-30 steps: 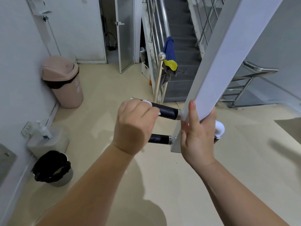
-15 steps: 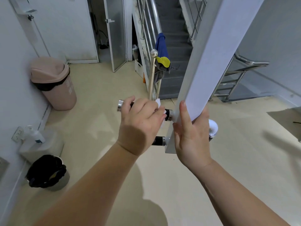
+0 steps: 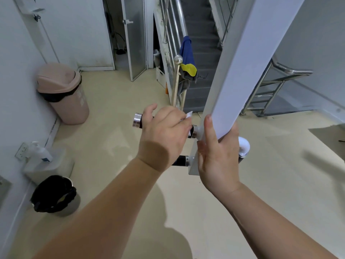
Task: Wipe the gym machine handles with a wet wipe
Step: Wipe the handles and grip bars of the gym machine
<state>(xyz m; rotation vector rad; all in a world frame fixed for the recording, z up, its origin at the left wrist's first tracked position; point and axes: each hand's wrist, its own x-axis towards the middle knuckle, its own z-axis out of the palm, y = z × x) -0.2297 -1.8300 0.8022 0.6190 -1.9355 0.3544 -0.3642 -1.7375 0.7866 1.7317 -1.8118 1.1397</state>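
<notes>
- Handles, gym machine: two black-gripped bars counted on the left of the white beam [image 3: 252,62]. The upper handle [image 3: 139,120] and the lower handle [image 3: 181,161] sit one above the other, both jutting leftward from the beam's lower end. A white-capped stub [image 3: 244,146] shows on the beam's far side; how many bars sit there cannot be told.
- Wet wipe [image 3: 189,115]: one, white, wrapped on the upper handle beneath the left hand. Only its corners peep out, at the end nearest the beam.
- Left hand [image 3: 164,133]: one, fingers curled round the upper handle and the wipe together, just beside the beam.
- Right hand [image 3: 217,156]: one, clasping the beam's lower end, thumb laid up the near face.
- Change: a second ago the left hand sat at the outer end of the upper handle, with bare black grip between it and the beam. It now sits at the beam end, and the chrome end cap at the outer tip is uncovered.
- Meaning: judged, the wipe has travelled the full length of the upper handle, so that bar has had at least one pass. The lower handle and whatever lies on the far side probably remain.
- Surroundings: two bins, a pink bin [image 3: 61,92] and a black-lined bin [image 3: 54,195]. One bottle [image 3: 40,152] stands by the wall, and one cloth [image 3: 187,62] hangs on the stair rail.
</notes>
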